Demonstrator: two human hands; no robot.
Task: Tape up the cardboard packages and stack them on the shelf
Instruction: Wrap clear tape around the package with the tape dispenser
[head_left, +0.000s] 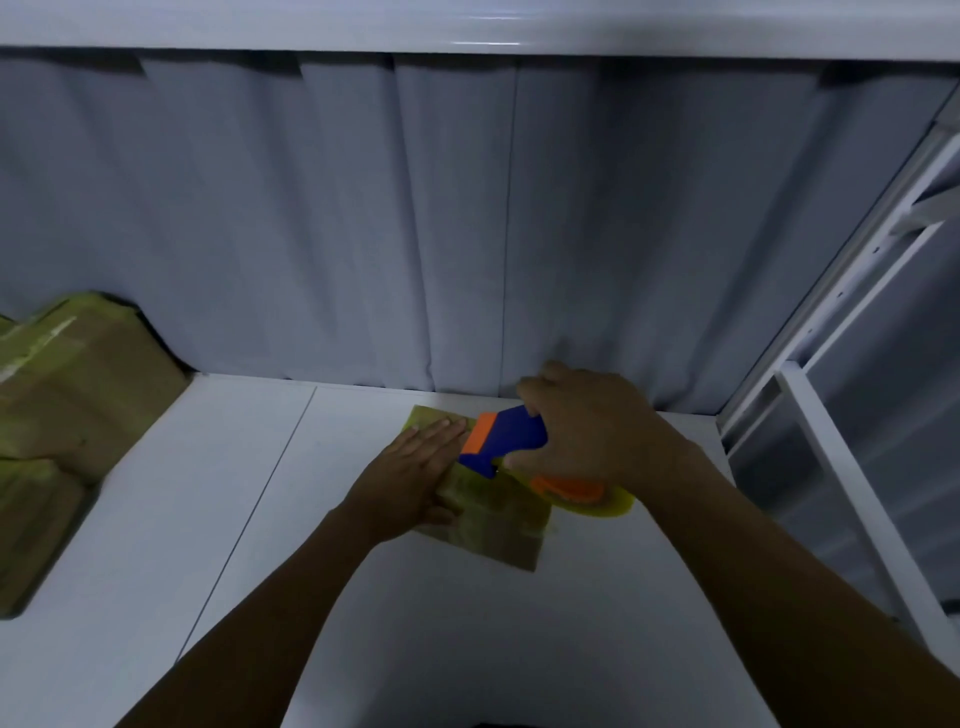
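Here package (493, 525) runs lengthwise away; left hand (415, 467) flat on its left side, right hand (587, 426) gripping tape dispenser (511, 434) at its far end.

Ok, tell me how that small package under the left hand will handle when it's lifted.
Probably stiff: the package lies flat with straight cardboard edges. Likely light: it looks thin and low under the flat left hand. Its glossy tape wrap may be somewhat slippery on the smooth white shelf.

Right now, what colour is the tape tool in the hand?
The tape dispenser is blue and orange; head view.
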